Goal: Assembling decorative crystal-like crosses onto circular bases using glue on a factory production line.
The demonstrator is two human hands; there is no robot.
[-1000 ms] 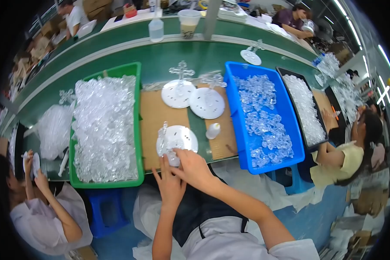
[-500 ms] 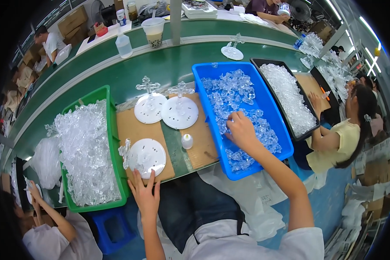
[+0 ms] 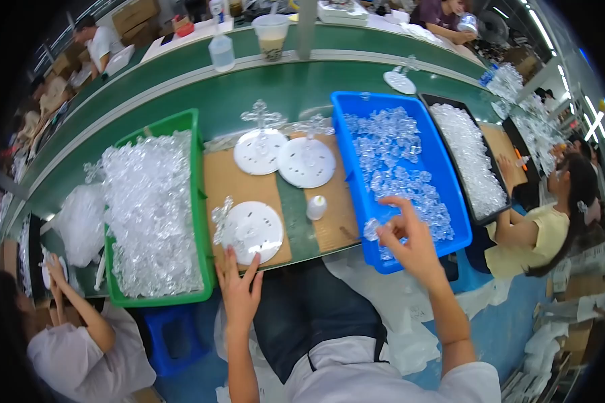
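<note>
My left hand (image 3: 240,289) lies with fingers spread on the near edge of a white round disc (image 3: 254,232). That disc rests on cardboard, a clear cross-shaped piece (image 3: 222,218) at its left side. Over the near left edge of the blue bin (image 3: 431,156), my right hand (image 3: 413,247) pinches a small clear plastic piece (image 3: 372,230) at the fingertips, index finger raised. Many similar clear pieces (image 3: 390,138) fill much of that bin. Farther back, two white discs (image 3: 259,153) (image 3: 306,164) carry upright clear crosses. A small white bottle (image 3: 316,208) stands between the discs and the bin.
A green bin (image 3: 198,201) heaped with clear plastic parts stands on the left. Right of the blue bin is a black tray (image 3: 494,178) of clear pieces. A cup (image 3: 271,37) and a squeeze bottle (image 3: 222,52) stand on the back ledge. Co-workers sit on both sides.
My right hand has come out from among the pieces toward the bin's near left edge, a clear piece now showing at its fingertips. My left hand remains at the disc. The view has shifted slightly.
</note>
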